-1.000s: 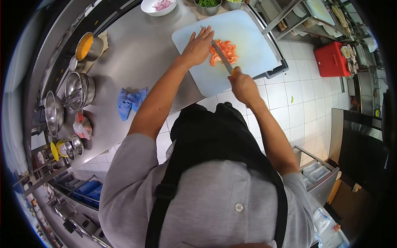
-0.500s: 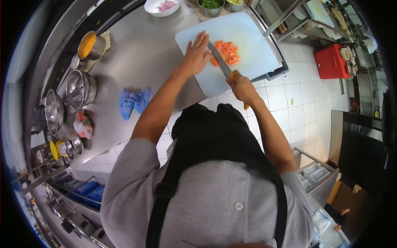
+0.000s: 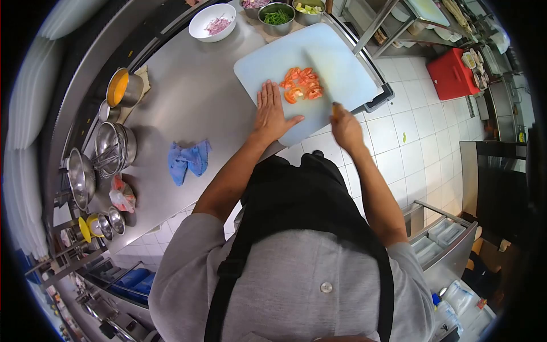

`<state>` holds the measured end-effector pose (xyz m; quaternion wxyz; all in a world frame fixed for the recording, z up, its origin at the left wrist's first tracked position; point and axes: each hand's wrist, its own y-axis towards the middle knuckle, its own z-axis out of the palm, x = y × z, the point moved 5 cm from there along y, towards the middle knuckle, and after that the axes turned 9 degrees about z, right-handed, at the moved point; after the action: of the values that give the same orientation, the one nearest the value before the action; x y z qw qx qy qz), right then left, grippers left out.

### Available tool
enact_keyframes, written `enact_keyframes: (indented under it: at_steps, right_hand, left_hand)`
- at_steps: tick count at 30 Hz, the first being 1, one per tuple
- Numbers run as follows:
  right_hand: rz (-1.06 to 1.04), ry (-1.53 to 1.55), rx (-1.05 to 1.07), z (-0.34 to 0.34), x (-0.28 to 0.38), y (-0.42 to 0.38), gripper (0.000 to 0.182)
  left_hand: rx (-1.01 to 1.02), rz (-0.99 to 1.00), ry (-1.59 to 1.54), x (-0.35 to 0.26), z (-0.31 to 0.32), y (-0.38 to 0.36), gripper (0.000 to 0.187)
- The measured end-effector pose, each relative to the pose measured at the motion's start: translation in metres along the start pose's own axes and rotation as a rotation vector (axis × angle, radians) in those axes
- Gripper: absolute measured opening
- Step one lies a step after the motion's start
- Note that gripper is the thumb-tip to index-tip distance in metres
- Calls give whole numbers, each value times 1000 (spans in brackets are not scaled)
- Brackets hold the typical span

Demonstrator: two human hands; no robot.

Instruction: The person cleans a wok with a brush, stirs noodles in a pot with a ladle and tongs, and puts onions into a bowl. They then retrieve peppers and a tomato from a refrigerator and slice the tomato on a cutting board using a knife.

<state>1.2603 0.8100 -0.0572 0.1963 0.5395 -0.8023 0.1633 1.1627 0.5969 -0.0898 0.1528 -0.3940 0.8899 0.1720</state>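
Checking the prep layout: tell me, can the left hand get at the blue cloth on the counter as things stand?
Probably yes. The left hand lies flat on the cutting board, holding nothing, and the blue cloth sits on bare steel counter to its left with nothing between them.

Brushed, softly reflective stainless-steel counter (image 3: 188, 97); matt pale-blue plastic cutting board (image 3: 342, 62), centre top; crumpled blue cloth rag (image 3: 189, 159), centre left; shiny metal bowls (image 3: 114, 142), left edge; glossy white floor tiles (image 3: 410, 142), right.

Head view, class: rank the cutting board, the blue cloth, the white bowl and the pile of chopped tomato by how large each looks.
1. Cutting board, clearly largest.
2. Blue cloth and white bowl: look alike, so unranked.
3. Chopped tomato, smallest.
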Motion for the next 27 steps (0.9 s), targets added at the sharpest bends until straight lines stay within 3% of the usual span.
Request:
enact_keyframes:
  at_steps: [4, 6, 9, 14, 17, 18, 21, 25, 27]
  right_hand:
    - [-39, 82, 50, -4, 21, -27, 40]
    - [-127, 142, -6, -9, 12, -32, 39]
    - [308, 649, 365, -5, -12, -37, 31]
    - [378, 1224, 533, -13, 6, -44, 24]
    - [395, 928, 458, -25, -1, -52, 25]
    - [344, 716, 362, -30, -3, -54, 23]
    - [89, 394, 181, -63, 24, -62, 33]
    - [-38, 297, 100, -66, 32, -56, 41]
    - [-12, 197, 139, -77, 29, -60, 41]
  left_hand:
    - [-23, -40, -64, -9, -6, 22, 127]
    - [-152, 82, -143, -4, 1, 30, 120]
    - [-181, 349, -225, -25, -9, 34, 105]
    - [71, 631, -152, -74, -9, 28, 86]
    - [-7, 374, -107, -37, 0, 42, 85]
    - [-118, 274, -141, -31, -9, 44, 82]
    - [-173, 333, -231, -52, -47, 36, 83]
    - [178, 628, -148, -97, -27, 17, 86]
    - [154, 556, -144, -83, -18, 23, 82]
